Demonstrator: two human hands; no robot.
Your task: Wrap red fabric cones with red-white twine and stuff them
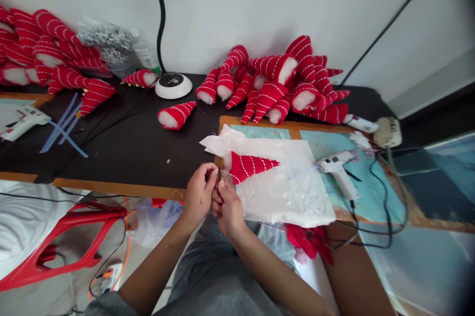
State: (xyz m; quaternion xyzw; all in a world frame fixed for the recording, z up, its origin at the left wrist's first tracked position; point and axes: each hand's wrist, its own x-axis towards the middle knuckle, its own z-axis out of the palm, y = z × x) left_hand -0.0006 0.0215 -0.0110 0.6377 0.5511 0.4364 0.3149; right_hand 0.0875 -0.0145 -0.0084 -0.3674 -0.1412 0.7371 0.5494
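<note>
Main piece: a red knit-fabric cone [252, 167], plump, lying on its side, its narrow tip towards the right.
Pattern: white dashed stitch-like lines, spaced along the body and running across it.
Wide end: fluffy white stuffing [227, 161] showing at the left.
Place: on a crinkled white sheet [285, 199], near its left side, just beyond the fingertips.
Trim: a thin red-and-white twisted cord [226, 173] between the cone's wide end and the fingers.
Left hand [200, 192]: fingers bent, tips brought up to the other hand's.
Right hand [228, 204]: fingers curled, thumb upward, close against its partner; what either one pinches, and how firmly, cannot be told.
Right of sheet: a white glue gun [339, 172] with a black trigger, on a pale-blue mat [382, 192].
Behind: a heap of similar red striped stuffed cones [269, 95].
Apart from heap: one short red striped stuffed cone [181, 114], wide end leftward, on the black tabletop [129, 162].
</note>
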